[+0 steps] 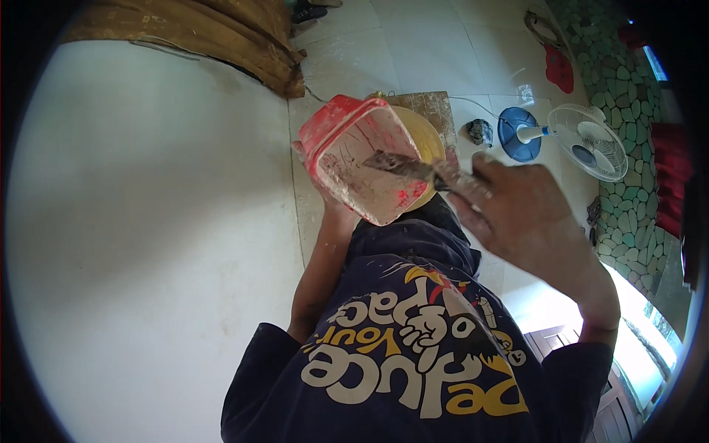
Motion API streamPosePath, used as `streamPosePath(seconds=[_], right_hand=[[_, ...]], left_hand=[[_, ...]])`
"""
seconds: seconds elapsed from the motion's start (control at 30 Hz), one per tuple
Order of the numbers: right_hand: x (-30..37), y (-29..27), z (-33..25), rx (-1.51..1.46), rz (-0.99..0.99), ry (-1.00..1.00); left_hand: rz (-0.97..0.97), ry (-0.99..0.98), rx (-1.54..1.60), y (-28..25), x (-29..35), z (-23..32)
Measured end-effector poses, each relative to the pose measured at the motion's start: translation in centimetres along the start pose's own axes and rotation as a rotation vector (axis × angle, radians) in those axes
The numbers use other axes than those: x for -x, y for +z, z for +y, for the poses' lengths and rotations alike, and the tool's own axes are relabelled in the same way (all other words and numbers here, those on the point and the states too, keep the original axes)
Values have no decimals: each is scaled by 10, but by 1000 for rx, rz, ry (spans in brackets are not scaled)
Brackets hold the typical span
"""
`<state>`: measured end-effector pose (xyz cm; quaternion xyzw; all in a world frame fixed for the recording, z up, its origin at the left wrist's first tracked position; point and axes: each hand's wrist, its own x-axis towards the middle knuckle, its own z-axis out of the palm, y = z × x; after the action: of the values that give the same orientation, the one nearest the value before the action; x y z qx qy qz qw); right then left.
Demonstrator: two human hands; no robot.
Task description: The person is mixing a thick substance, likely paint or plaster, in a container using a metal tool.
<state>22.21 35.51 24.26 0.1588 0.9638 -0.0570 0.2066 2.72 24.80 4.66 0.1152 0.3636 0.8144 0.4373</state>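
Observation:
My left hand [334, 210] grips a red square plastic tub [354, 164] from below and the left side, its fingers partly hidden behind it. The tub is tilted, with its mouth facing up toward me. Pale, drying paste coats its inner walls, and red plastic shows through in patches. In my right hand [528, 210] is a putty knife [399, 165], fingers closed round its smeared handle. Its dark, paste-streaked blade reaches over the tub's mouth; whether it touches the inside, I cannot tell. Behind the tub stands a round yellowish bucket [425, 136], partly covered by it.
A large pale wall [148, 221] runs along my left. The bucket stands by a stained board [437, 105] on pale tiles. To the right are a dark crumpled bundle [479, 132] and a fan [587, 144] with a blue base [518, 134]. Brown sheeting [214, 37] lies far left.

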Motion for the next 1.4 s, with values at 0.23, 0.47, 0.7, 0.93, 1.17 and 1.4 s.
streamPosePath(seconds=[0.23,0.47,0.7,0.93,1.17,1.4], right_hand=[[5,43,-9,53,83,-51],[29,21,25,-99,-18,121],[45,29,47,-95,-24,75],[54,47,62,-233,48,44],[51,60,71,-134,2,4],[27,78,82,-362,20,28]], left_hand=[[-30,-134,303,-15,-12,-35],[32,-16,-32,42,-17,-38],[12,-27,-100,49,-16,-54],[182,-29,-93,49,-13,-61],[-102,49,-93,57,-8,-75],[-110,-24,-4,60,-12,-81]])
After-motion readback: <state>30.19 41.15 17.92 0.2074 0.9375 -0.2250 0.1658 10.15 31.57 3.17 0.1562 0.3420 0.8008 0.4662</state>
